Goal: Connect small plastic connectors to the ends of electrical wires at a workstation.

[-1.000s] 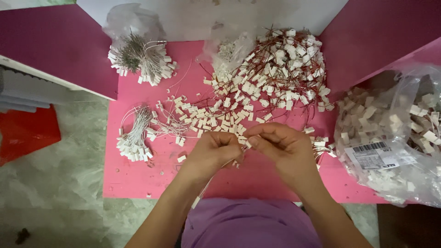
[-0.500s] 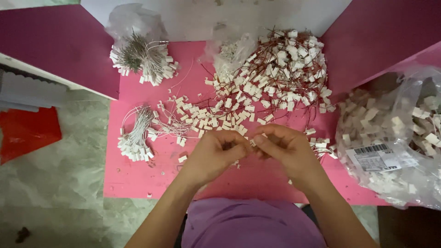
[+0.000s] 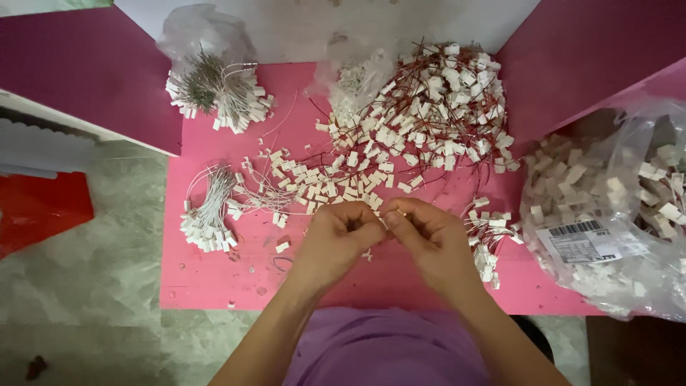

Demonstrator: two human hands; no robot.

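Right at the middle of the pink worktop [image 3: 214,279], both hands meet fingertip to fingertip. The left hand [image 3: 336,236] and right hand [image 3: 429,236] each have their grip pinched together on one tiny white connector [image 3: 386,218], held just above the surface between them. It's too small to tell much more, and I can't make out a wire on it.

Going outward, a single loose white piece [image 3: 283,246] sits just left of the left hand. Just right of the right hand is a small cluster of white connectors [image 3: 489,239] with red leads. Beyond the fingers there's a scattered spread of connectors [image 3: 329,182], way too many to count, running up into one big heap on red wires [image 3: 436,107].

On the left I count two bundles with white wires: one near the front edge [image 3: 207,218], one at the back [image 3: 218,89] lying half in a clear bag.

Bags: three total. That one, a small clear bag [image 3: 357,75] of white bits by the heap, and a big clear bag [image 3: 607,214] off to the right stuffed with white housings, with a label on it.
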